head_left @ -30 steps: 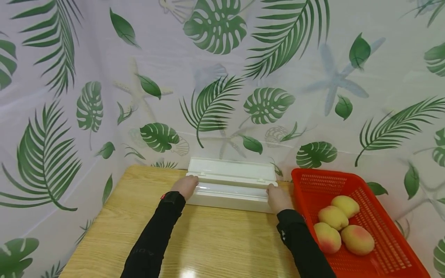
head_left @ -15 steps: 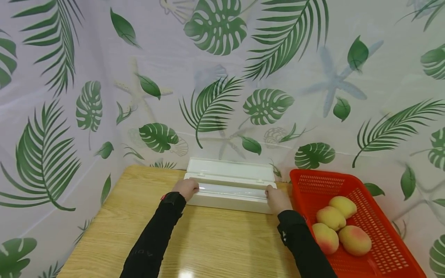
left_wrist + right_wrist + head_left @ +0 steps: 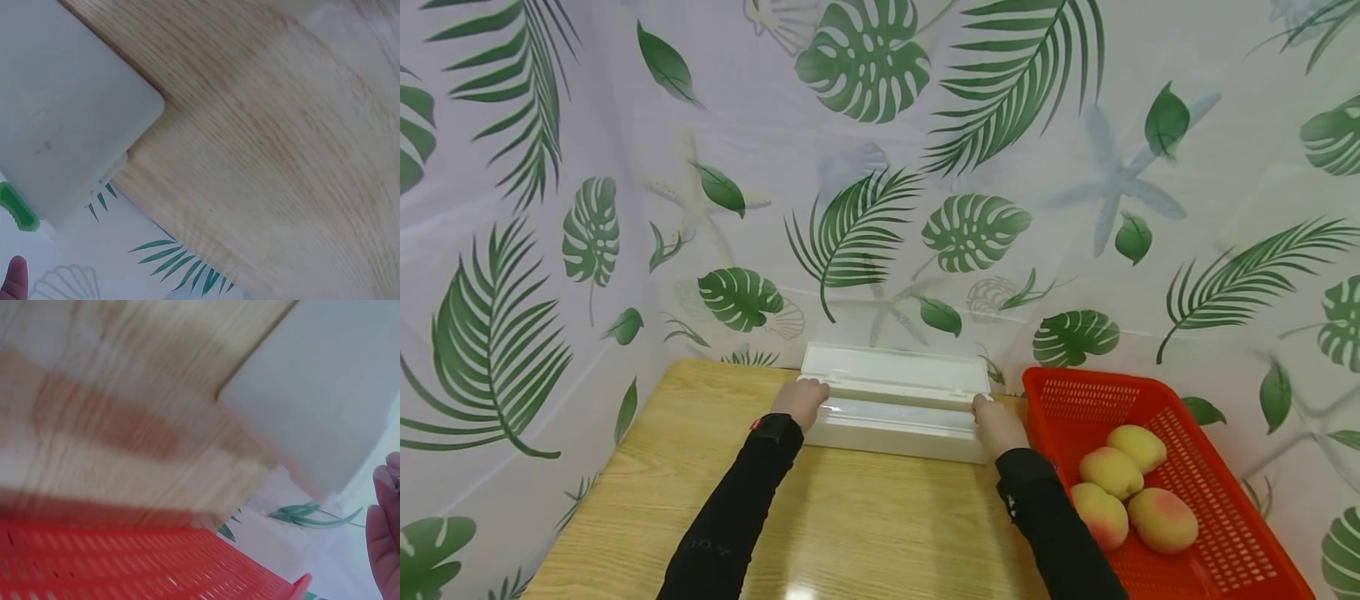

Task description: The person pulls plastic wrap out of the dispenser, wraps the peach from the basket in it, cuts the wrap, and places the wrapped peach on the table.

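Note:
A long white cling film dispenser [image 3: 887, 440] lies at the back of the table, its lid [image 3: 895, 365] raised against the wall. Clear, shiny cling film [image 3: 898, 412] stretches across the opening between the hands. At the dispenser's left end, the left hand [image 3: 800, 402] pinches the film with curled fingers. The right hand [image 3: 1000, 427] pinches it at the other end. In the left wrist view, a fingertip [image 3: 15, 280] shows beside a green piece [image 3: 20, 209] at the dispenser's edge. Curled fingers [image 3: 382, 534] appear at the right edge of the right wrist view.
A red plastic basket [image 3: 1232, 492] holding several yellow-red peaches [image 3: 1163, 520] stands right of the dispenser, close to the right forearm. Behind the wooden table [image 3: 865, 517] hangs a leaf-patterned cloth [image 3: 880, 167], which also covers the left side.
Both hands stay at the dispenser's ends with only slight movement, and the film between them shifts a little. The head view has drifted slightly.

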Available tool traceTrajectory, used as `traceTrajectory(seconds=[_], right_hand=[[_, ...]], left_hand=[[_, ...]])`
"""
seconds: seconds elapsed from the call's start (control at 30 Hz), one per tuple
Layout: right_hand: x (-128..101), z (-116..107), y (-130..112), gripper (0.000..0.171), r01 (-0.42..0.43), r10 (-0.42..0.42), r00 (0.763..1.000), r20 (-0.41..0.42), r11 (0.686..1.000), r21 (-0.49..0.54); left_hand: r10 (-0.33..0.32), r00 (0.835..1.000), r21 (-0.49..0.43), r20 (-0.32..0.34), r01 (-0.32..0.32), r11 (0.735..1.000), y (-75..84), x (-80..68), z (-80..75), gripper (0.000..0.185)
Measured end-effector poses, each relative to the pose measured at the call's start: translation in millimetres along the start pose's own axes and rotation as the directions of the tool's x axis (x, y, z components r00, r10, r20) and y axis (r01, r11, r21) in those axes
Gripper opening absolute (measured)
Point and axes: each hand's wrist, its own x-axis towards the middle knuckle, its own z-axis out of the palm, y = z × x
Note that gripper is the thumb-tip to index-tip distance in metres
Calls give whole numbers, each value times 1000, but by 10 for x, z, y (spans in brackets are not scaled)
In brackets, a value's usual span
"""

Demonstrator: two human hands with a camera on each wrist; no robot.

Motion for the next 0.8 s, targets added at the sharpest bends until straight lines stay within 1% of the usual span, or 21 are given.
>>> traceTrajectory(seconds=[0.07, 0.17, 0.23, 0.3, 0.43, 0.6, 0.7, 0.8], right_hand=[[7, -33, -4, 14, 14, -14, 1000, -13, 1000, -9], [11, -71, 1, 16, 39, -40, 998, -40, 998, -40], [14, -96, 5, 16, 58, -62, 997, -56, 996, -63], [20, -124, 7, 17, 60, -64, 996, -57, 996, -71], [22, -191, 10, 15, 43, -45, 998, -34, 997, -57], [32, -271, 17, 18, 62, -63, 998, -29, 997, -45], [46, -309, 24, 16, 82, -84, 995, -52, 996, -46], [59, -354, 26, 15, 95, -99, 991, -86, 995, -44]], left_hand=[[-4, 1000, 1, 4, 4, 1000, 3, 7, -34, 17], [-19, 999, 4, 30, 19, 1000, 8, 11, -85, 16], [-35, 998, -9, 54, 35, 999, 8, 8, -114, 14], [-46, 997, -27, 68, 47, 999, 2, 3, -137, 14], [-41, 997, -82, 63, 46, 996, -8, -20, -192, 16], [-22, 999, -106, 35, 26, 994, -18, -33, -274, 16], [-12, 1000, -103, 28, 15, 995, -28, -31, -312, 17], [-9, 1000, -121, 28, 12, 993, -36, -40, -374, 18]])
